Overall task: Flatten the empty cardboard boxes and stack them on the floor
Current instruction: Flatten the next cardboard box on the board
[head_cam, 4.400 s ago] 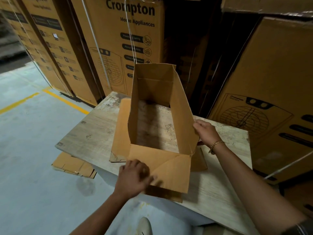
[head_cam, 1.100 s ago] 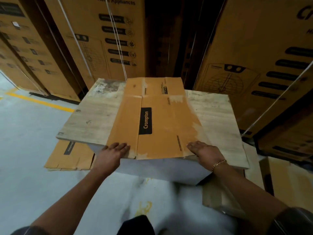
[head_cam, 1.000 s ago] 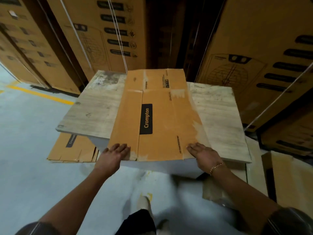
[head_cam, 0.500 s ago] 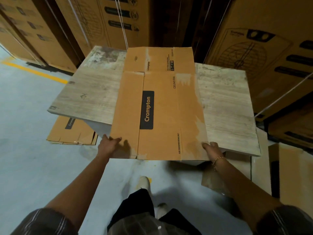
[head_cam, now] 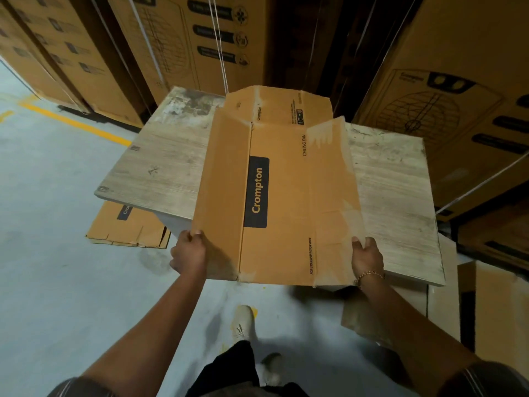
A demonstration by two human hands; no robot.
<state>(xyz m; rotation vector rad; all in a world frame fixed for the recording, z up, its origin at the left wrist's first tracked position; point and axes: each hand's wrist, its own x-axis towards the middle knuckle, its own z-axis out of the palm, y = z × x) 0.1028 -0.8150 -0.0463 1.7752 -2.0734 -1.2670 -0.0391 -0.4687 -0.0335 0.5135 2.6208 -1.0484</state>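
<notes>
A flattened brown cardboard box (head_cam: 286,190) with a dark "Crompton" label is held up off the wooden table (head_cam: 160,170), its near end lifted past the table's front edge. My left hand (head_cam: 187,252) grips its near left corner. On the near right corner my right hand (head_cam: 366,259), with a bracelet at the wrist, is closed. A pile of flattened boxes (head_cam: 126,227) lies on the grey floor left of the table, partly under its edge.
Tall stacks of strapped Crompton cartons (head_cam: 200,38) wall in the back and right (head_cam: 458,116). More cardboard (head_cam: 498,310) stands at the lower right by the table. A yellow line (head_cam: 74,121) crosses the floor at left. My feet (head_cam: 243,325) are below the box.
The open box was folded flat on the table. In the last second both hands shifted from pressing on top to gripping its near corners, and the box came up and toward me.
</notes>
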